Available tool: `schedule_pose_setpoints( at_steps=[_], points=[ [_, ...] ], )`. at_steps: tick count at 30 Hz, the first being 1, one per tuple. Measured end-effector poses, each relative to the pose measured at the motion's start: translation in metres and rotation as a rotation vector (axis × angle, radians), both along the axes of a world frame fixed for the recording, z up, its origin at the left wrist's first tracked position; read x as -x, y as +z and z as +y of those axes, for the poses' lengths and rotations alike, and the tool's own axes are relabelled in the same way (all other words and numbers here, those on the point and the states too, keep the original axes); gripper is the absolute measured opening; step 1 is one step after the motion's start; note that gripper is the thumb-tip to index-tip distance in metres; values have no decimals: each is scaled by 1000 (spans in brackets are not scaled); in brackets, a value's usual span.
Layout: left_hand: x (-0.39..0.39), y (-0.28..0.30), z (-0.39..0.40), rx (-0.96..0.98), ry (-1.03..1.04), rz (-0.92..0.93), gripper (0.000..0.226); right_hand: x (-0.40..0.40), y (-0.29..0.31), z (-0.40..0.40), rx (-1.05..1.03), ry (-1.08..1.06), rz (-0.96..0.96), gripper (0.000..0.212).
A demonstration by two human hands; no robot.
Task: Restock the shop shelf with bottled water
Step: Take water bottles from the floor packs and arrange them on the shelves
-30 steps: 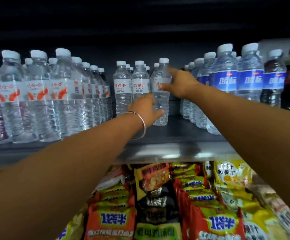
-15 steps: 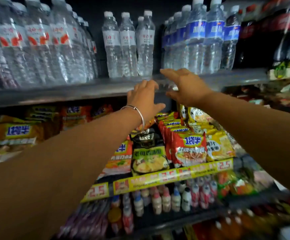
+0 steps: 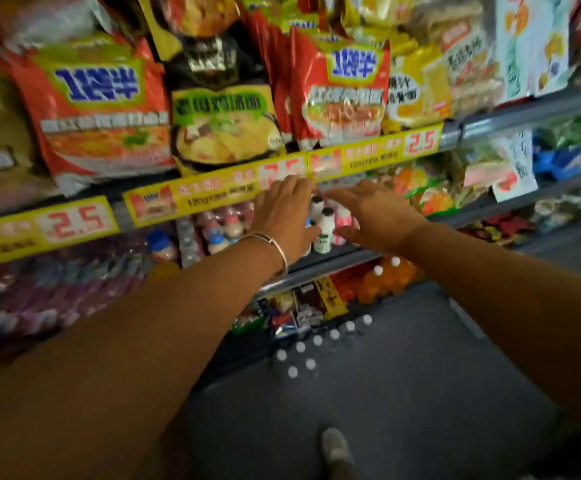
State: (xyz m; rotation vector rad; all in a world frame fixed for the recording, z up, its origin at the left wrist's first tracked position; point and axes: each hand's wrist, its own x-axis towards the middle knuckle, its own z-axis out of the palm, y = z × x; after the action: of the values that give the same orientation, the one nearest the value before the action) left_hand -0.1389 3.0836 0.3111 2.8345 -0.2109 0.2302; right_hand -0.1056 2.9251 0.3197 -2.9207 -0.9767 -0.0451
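Water bottles (image 3: 317, 344): standing in a cluster on the floor (image 3: 403, 375) below the shelves, white caps showing.
Left hand (image 3: 284, 216): hovering released, fingers extended, grasping nothing.
Right hand (image 3: 375, 213): hovering released, fingers spread, grasping nothing.
Small drink bottles (image 3: 325, 226): standing between both hands.
Noodle packets (image 3: 219, 109): leaning above the price strip (image 3: 213, 192).

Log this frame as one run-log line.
left hand: empty, open | right hand: empty, open | water bottles: on floor by shelf base | phase: heading down for next bottles
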Motion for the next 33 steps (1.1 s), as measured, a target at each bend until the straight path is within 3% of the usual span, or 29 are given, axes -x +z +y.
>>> schedule_pose_setpoints(
  at_steps=[9,14,19,25,30,33],
  points=[
    [-7,-267,-18,-34,-48,338,56,-6,-279,-19,24,-87,368,56],
    [-2,-413,-19,-15,-32,498,57,0,-441,-24,187,-84,556,66],
    [4,-523,-18,-52,-52,604,63,6,-563,-14,214,-66,687,80],
    [-4,-597,-18,-30,-84,579,68,4,-648,1,51,-129,748,92],
    [-4,-618,-12,-26,-90,526,71,4,-674,8,-200,-219,745,77],
    [-1,-619,-8,-48,-113,512,73,8,-676,10,-213,-220,677,70]
  ],
)
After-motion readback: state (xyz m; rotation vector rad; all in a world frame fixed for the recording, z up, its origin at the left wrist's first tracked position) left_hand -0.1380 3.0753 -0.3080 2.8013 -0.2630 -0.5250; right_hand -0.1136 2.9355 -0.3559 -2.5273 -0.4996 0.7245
